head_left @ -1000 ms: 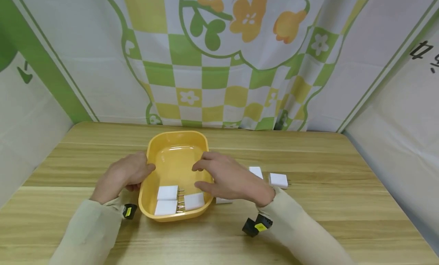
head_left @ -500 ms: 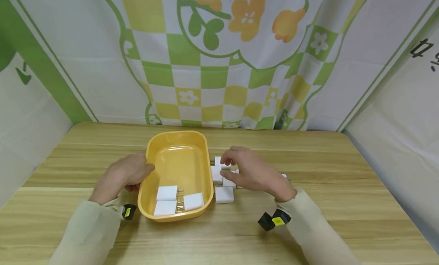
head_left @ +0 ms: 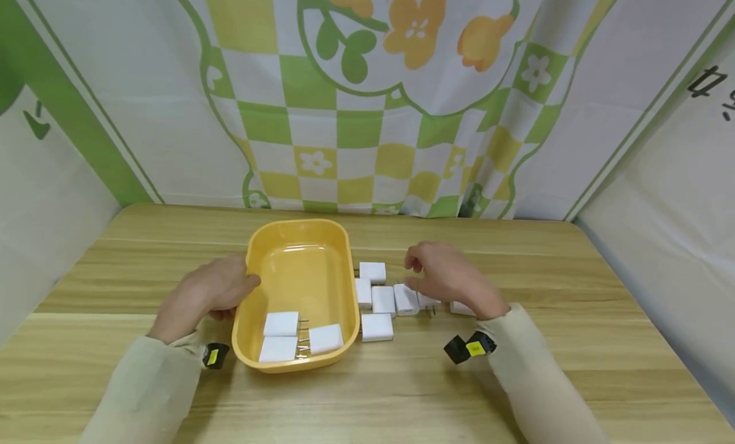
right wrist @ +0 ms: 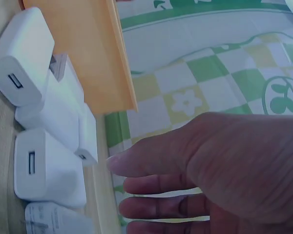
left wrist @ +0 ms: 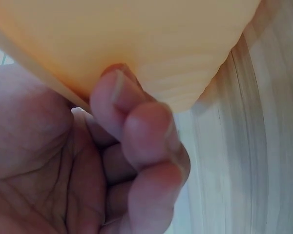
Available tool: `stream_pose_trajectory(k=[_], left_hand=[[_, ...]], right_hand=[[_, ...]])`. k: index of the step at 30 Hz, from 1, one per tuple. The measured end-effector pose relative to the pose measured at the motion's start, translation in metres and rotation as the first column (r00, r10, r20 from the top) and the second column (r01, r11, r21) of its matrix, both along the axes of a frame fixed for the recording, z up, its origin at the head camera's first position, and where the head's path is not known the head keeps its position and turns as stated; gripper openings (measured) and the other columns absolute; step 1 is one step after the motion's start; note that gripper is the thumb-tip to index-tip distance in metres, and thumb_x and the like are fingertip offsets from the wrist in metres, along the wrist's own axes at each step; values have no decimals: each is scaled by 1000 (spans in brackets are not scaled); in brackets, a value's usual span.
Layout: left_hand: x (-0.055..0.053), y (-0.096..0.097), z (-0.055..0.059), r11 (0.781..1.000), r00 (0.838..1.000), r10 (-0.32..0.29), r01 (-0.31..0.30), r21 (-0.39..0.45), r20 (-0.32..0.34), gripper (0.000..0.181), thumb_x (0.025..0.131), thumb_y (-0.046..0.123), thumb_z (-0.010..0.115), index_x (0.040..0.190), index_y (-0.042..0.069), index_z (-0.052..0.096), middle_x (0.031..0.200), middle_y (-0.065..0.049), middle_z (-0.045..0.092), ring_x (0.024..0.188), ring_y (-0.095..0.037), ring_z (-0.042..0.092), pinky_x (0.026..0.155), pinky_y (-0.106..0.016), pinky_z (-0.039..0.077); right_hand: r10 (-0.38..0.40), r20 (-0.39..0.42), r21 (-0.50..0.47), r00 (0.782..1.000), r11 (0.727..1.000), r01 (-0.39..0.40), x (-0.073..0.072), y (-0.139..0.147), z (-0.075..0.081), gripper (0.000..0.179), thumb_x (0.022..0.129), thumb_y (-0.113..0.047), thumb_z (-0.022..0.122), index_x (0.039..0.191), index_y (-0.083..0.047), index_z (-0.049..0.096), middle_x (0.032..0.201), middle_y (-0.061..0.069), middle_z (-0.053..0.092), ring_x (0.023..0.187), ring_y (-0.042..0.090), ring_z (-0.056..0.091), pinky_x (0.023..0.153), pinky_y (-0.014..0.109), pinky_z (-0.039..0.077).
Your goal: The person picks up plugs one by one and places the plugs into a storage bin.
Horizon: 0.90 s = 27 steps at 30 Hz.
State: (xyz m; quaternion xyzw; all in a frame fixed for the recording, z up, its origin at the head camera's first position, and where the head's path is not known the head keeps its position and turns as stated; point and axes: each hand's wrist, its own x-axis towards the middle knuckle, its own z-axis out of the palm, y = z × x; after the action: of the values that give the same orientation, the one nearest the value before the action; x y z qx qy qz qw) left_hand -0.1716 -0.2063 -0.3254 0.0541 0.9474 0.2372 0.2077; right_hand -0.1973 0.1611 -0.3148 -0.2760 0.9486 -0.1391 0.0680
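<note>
My left hand [head_left: 212, 288] grips the left rim of a yellow plastic tub [head_left: 295, 275]. Its thumb is over the rim, and in the left wrist view the curled fingers [left wrist: 149, 134] press the outer wall. Inside the tub's near end lie three white USB wall chargers [head_left: 325, 339] with metal prongs. More white chargers [head_left: 377, 327] lie in a cluster on the table against the tub's right side. Over the right part of that cluster hovers my right hand [head_left: 450, 275], holding nothing. In the right wrist view its fingers are extended beside a charger [right wrist: 49, 170] with its USB port showing.
One charger [head_left: 461, 308] at the cluster's right end is partly hidden by the right wrist. Behind the wooden table [head_left: 551, 367] hangs a green and yellow checked curtain [head_left: 358, 131]. Pale walls flank both sides.
My right hand has moved from over the tub's right side out to the right, above the table chargers, uncovering several of them. The left hand stays on the tub's rim.
</note>
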Motion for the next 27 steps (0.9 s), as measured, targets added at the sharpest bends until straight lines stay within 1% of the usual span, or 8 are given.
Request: stream_pose_trajectory(k=[3, 6, 13, 17, 19, 24, 27], left_hand=[[0, 2, 0, 1000, 1000, 0, 0, 18, 3, 29, 98, 17, 41, 75, 5, 53, 57, -6, 56, 47, -17, 55, 47, -30, 49], [1, 4, 0, 1000, 1000, 5, -5, 13, 0, 29, 98, 17, 41, 74, 6, 54, 56, -6, 57, 47, -16, 55, 46, -29, 49], [2, 11, -2, 997, 1000, -1, 3, 73, -24, 26, 98, 16, 42, 77, 5, 55, 57, -6, 57, 47, -17, 55, 45, -30, 49], [2, 17, -4, 997, 999, 0, 3, 72, -41, 30, 99, 17, 42, 75, 4, 56, 55, -6, 58, 45, -17, 56, 45, -30, 49], [2, 21, -4, 998, 999, 3, 1, 64, -51, 32, 99, 18, 42, 75, 4, 57, 56, -7, 59, 45, -17, 56, 45, -31, 50], [2, 28, -4, 998, 998, 20, -16, 67, -64, 31, 99, 18, 41, 76, 4, 56, 57, -8, 60, 46, -18, 57, 46, -32, 50], [2, 31, -4, 997, 997, 29, -25, 67, -67, 32, 99, 19, 41, 75, 5, 56, 57, -8, 61, 46, -18, 58, 47, -33, 50]], right_hand=[[-36, 19, 30, 999, 999, 35, -3, 4, 0, 26, 92, -21, 72, 112, -3, 69, 101, 6, 67, 90, 21, 61, 82, 41, 51], [-60, 40, 43, 997, 997, 58, -4, 6, 0, 26, 93, -22, 72, 113, -5, 69, 101, 5, 66, 89, 20, 60, 81, 41, 51], [-57, 57, 68, 997, 996, 53, -3, 6, -1, 26, 92, -24, 73, 112, -7, 70, 102, 4, 67, 92, 19, 61, 83, 40, 51], [-2, 89, 65, 996, 998, -3, -1, 3, 0, 24, 89, -26, 78, 107, -13, 71, 101, 1, 67, 93, 17, 61, 83, 38, 51], [45, 117, 57, 992, 997, -52, 1, 0, 1, 23, 86, -27, 81, 104, -15, 71, 99, -2, 67, 92, 16, 61, 81, 37, 51], [162, 172, 35, 972, 985, -171, 6, -9, 1, 27, 78, -27, 88, 97, -18, 70, 90, -5, 64, 84, 14, 58, 76, 32, 49], [225, 179, 40, 958, 971, -236, 10, -14, -1, 31, 73, -26, 91, 96, -17, 71, 87, -5, 63, 80, 12, 57, 74, 30, 48]])
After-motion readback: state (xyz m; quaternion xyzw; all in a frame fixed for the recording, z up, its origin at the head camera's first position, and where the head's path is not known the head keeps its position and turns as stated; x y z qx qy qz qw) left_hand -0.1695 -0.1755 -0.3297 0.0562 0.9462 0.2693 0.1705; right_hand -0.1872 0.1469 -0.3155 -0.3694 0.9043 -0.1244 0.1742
